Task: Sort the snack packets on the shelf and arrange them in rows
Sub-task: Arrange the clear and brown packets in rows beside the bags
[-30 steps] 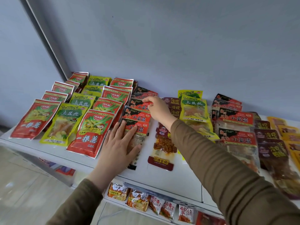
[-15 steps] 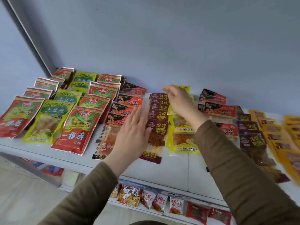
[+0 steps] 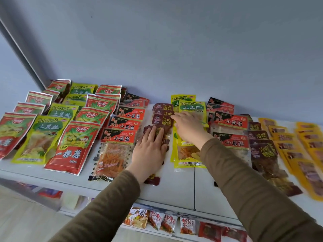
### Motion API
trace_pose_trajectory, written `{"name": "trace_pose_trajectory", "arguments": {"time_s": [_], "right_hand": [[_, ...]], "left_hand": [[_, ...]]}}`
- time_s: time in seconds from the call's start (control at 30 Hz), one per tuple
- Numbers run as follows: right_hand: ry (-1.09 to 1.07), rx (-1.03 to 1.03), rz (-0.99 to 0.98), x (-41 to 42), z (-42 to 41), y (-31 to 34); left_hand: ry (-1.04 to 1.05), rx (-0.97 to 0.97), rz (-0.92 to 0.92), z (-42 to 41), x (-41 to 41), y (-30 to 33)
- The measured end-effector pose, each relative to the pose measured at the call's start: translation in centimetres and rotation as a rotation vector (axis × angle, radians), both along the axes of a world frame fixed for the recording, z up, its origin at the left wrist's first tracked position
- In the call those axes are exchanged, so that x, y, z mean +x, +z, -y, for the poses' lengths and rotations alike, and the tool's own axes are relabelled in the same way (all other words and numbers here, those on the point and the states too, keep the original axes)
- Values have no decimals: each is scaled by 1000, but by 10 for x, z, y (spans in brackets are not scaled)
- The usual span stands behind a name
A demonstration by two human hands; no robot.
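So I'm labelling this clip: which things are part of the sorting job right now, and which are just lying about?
In the job:
left hand, flat on the dark brown packets
right hand, reaching to the same row
yellow-green packet beside it

Lying about:
orange packets far right
packets on the lower shelf

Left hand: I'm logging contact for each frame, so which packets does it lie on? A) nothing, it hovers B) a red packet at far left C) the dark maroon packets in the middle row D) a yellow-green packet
C: the left hand lies flat, fingers straight, on the dark maroon packets, beside the black-and-red packets.
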State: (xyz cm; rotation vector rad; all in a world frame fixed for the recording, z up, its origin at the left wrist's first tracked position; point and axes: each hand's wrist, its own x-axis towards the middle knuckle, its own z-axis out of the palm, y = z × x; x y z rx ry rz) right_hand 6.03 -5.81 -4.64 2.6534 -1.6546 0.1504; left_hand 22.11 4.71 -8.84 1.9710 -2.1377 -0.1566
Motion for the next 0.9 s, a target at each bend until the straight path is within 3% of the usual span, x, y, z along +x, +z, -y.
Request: {"name": "trace_pose_trajectory", "arguments": {"time_s": [0.07, 0.13, 0.2, 0.4, 0.53, 0.73, 0.9], "right_hand": [[-29, 55, 247, 4, -1, 11], [-127, 258, 623, 16, 5, 28], [-184, 389, 763, 30, 20, 37], [-155, 285, 216, 61, 57, 32], [-180, 216, 101, 65, 69, 17], [-217, 280, 191, 63, 78, 25], [-168, 282, 545, 57, 82, 26]], "left_hand": [[7, 6, -10, -2, 2, 2], [0, -1, 5, -3, 3, 4], [-11, -27, 39, -2, 0, 7], [-40, -28, 50, 1, -6, 13], [-63, -14, 56, 1, -2, 8], [-66, -14, 47, 1, -3, 7], [-70, -47, 56, -3, -3, 10]]}}
